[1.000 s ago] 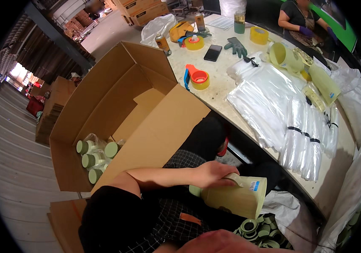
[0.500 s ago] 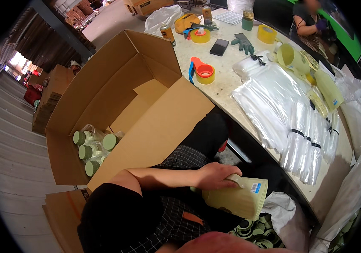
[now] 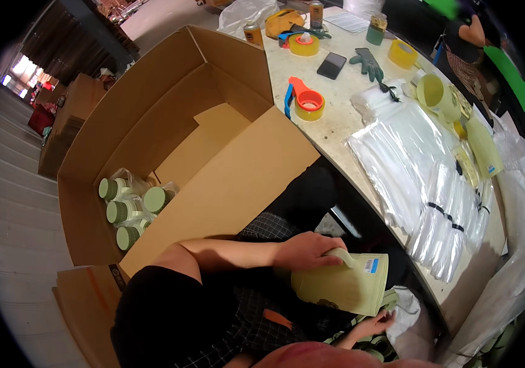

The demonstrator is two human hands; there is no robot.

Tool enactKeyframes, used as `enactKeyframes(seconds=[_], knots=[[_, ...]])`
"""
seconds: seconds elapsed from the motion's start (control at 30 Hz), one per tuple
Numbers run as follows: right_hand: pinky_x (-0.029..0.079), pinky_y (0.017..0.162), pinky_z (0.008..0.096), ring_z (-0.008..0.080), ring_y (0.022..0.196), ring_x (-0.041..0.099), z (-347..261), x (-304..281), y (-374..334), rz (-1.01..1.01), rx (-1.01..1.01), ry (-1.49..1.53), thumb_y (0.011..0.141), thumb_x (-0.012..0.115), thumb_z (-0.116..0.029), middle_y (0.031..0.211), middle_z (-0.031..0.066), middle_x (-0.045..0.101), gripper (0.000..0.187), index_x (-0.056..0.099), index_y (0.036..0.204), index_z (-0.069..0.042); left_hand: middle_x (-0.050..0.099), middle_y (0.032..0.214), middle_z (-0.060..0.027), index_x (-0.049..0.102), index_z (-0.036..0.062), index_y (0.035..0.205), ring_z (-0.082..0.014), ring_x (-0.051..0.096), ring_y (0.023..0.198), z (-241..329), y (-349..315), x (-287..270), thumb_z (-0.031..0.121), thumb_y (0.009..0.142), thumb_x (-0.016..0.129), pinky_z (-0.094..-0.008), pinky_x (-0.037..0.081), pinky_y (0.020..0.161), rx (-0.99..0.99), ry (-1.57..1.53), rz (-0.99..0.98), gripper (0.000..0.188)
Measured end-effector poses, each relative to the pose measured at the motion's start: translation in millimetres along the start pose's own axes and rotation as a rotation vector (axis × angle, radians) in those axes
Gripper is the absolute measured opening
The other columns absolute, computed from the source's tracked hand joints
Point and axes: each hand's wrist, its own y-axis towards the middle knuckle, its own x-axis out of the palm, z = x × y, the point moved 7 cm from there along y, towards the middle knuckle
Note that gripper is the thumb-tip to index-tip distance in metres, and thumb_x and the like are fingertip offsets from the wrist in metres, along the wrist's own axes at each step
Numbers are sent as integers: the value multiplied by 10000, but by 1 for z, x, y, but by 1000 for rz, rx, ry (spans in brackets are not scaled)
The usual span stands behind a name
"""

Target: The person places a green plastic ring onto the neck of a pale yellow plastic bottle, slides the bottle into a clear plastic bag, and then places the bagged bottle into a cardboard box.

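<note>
1. Leftmost, an open cardboard box (image 3: 152,122) fills the upper left of the frame, with wrapped green-lidded jars (image 3: 130,205) packed in its lower left corner.
2. At lower centre, the left hand (image 3: 308,251) is closed over the handle of a pale green jug (image 3: 342,285), gripping it; the jug lies on its side over the lap.
3. Just below the jug, the right hand (image 3: 376,322) has its fingers spread, touching green pieces at the bottom edge.
4. Right of centre, clear plastic bags (image 3: 422,178) lie stacked on the table (image 3: 336,122).
</note>
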Motion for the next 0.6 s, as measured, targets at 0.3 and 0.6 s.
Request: enactKeyframes(seconds=[0.3,0.6], knots=[[416,988,358,258,1167,512,-71,29,-31,-73,-188,42,1027,574,-303,1249,166,536,511,496,1397,40,708,1083,-167,607,82,1263,-332,707,994,0,1,-9,278,981,617,-379,553,843,45,-115,66,344],[456,994,320,210,1164,595,-108,-33,31,-192,89,472,1002,561,-312,1266,137,649,494,597,1300,79,681,1223,-175,616,45,1290,-330,678,1120,11,21,7,173,956,628,-361,533,941,108,-117,-59,358]])
